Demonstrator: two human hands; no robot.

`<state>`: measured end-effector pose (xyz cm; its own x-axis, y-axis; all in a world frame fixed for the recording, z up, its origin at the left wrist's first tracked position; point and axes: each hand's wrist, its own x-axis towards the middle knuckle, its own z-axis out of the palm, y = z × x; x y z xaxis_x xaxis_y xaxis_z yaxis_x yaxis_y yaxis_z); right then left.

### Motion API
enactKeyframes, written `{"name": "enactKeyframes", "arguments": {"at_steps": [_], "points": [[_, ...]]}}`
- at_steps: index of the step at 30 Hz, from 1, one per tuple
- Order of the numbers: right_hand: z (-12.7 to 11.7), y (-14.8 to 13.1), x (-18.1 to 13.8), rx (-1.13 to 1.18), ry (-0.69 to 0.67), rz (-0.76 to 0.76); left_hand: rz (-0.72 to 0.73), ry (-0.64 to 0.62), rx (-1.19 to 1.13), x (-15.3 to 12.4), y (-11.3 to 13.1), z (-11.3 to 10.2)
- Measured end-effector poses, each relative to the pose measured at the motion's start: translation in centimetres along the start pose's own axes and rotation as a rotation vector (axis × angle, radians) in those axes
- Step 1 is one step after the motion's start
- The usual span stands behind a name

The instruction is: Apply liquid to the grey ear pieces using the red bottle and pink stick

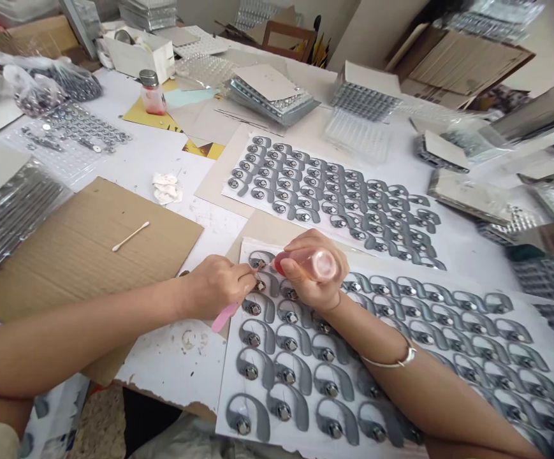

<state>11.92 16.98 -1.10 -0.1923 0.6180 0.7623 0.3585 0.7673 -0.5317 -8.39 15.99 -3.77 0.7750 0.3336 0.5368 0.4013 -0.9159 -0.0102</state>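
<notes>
My left hand is closed around a slim tool with a flat pink end; its other end is mostly hidden by my fingers. My right hand grips a small squeeze bottle of pinkish liquid, tilted with its red nozzle end toward the left. Both hands meet over the top left corner of a white sheet with rows of grey ear-hook parts. Each part carries a small silvery round piece with fine wires. The nozzle tip is close to a part in the top row.
Behind lies a second sheet of ear-hook parts. To the left are cardboard with a cotton swab, a crumpled tissue and a metal-lidded jar. Stacked trays stand at the back.
</notes>
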Motion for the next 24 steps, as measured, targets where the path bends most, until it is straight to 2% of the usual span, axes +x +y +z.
{"name": "enactKeyframes", "arguments": {"at_steps": [4, 10, 20, 24], "points": [[0.06, 0.06, 0.03, 0.004, 0.007, -0.002, -0.041, -0.042, -0.052, -0.16, -0.22, -0.02], [0.25, 0.43, -0.02, -0.017, 0.037, -0.014, -0.06, -0.04, -0.097, -0.15, -0.31, -0.15], [0.2, 0.56, -0.27, 0.013, 0.046, -0.015, -0.093, -0.006, -0.142, 0.1, -0.5, -0.42], [0.23, 0.59, -0.31, 0.032, 0.047, -0.035, -0.107, 0.064, -0.176, 0.22, -0.63, -0.61]]}}
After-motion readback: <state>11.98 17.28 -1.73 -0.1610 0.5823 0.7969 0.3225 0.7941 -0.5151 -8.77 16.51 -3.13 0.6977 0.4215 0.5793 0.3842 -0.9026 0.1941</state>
